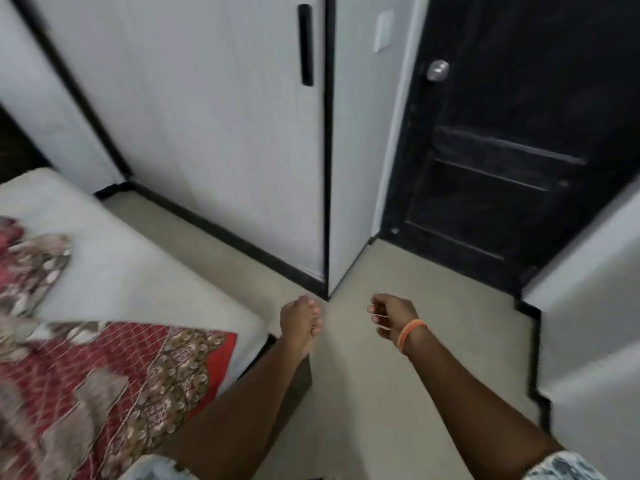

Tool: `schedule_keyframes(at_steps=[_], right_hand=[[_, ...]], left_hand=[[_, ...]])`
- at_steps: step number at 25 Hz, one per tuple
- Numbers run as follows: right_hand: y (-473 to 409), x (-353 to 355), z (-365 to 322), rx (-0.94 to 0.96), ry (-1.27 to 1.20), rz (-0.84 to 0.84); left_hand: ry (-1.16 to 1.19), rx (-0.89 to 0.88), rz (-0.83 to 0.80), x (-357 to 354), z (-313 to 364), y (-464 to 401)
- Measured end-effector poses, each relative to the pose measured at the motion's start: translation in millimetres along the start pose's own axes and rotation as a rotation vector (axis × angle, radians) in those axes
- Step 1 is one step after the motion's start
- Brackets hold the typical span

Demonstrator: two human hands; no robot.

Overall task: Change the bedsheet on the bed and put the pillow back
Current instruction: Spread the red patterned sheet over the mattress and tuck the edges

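The bed's bare white mattress (131, 271) fills the left side, its corner near the middle of the view. A red and brown patterned bedsheet (114, 382) lies rumpled over its near part and left edge. My left hand (300, 322) hangs over the floor just right of the mattress corner, fingers loosely curled, holding nothing. My right hand (393, 318), with an orange band at the wrist, is out in front over the floor, fingers loosely curled and empty. No pillow is in view.
A white wardrobe (207, 133) with a black handle (306, 45) stands ahead. To its right is a dark door (512, 150) with a round knob (438, 70). Beige floor (363, 393) runs between bed and a white wall (588, 323) at right.
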State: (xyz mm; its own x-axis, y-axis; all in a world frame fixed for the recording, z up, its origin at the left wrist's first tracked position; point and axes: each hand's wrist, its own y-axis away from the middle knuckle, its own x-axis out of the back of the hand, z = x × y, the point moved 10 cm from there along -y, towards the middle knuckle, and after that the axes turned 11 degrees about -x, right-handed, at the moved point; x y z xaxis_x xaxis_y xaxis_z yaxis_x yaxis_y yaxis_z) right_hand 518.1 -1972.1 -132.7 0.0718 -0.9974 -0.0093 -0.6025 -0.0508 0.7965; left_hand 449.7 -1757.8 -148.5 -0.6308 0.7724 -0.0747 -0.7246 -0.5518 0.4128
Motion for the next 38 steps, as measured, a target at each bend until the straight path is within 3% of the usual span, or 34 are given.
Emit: schedule_keyframes(at_steps=[5, 8, 15, 17, 21, 25, 26, 28, 29, 32, 34, 36, 38], right_hand=[[-81.5, -123.9, -97.9, 0.02, 0.353, -0.189], [-125.0, -221.0, -116.0, -0.021, 0.564, -0.369], [-192.9, -363.4, -142.2, 0.011, 1.038, -0.487], [-207.6, -394.9, -136.9, 0.017, 1.209, -0.516], [-242.1, -460.8, -69.7, -0.014, 1.474, -0.59], [-274.3, -518.5, 52.1, -0.002, 1.685, -0.726], [-284.3, -530.5, 79.9, 0.047, 1.749, -0.752], [-306.3, -558.2, 122.7, 0.404, 1.986, -0.747], [-306.5, -569.3, 123.8, 0.555, 2.02, -0.74], [-310.1, -596.9, 148.7, 0.758, 1.97, -0.754], [-301.9, -616.5, 170.8, 0.87, 1.959, -0.803], [-293.1, -634.6, 189.1, 0.838, 1.949, -0.838], [-300.0, -651.2, 196.6, 0.604, 1.875, -0.815]], left_hand=[[0.16, 0.055, 0.35, 52.5, 14.3, -72.5], [0.253, 0.07, 0.561, 85.0, 15.9, -121.1], [0.381, 0.209, 0.821, 124.8, 4.1, -196.0], [0.56, 0.309, 0.915, 120.8, -19.2, -197.7], [0.99, 0.401, 1.209, 124.7, -85.3, -213.3], [1.281, 0.409, 1.402, 146.2, -141.4, -246.1], [1.346, 0.387, 1.444, 154.2, -159.0, -259.8], [1.452, 0.363, 1.509, 163.7, -202.6, -289.4], [1.476, 0.355, 1.54, 168.2, -207.1, -293.7], [1.502, 0.412, 1.674, 178.1, -240.2, -300.4], [1.366, 0.479, 1.775, 185.1, -253.6, -289.5], [1.236, 0.479, 1.799, 192.3, -255.2, -276.4], [1.24, 0.471, 1.764, 186.4, -253.1, -271.1]])
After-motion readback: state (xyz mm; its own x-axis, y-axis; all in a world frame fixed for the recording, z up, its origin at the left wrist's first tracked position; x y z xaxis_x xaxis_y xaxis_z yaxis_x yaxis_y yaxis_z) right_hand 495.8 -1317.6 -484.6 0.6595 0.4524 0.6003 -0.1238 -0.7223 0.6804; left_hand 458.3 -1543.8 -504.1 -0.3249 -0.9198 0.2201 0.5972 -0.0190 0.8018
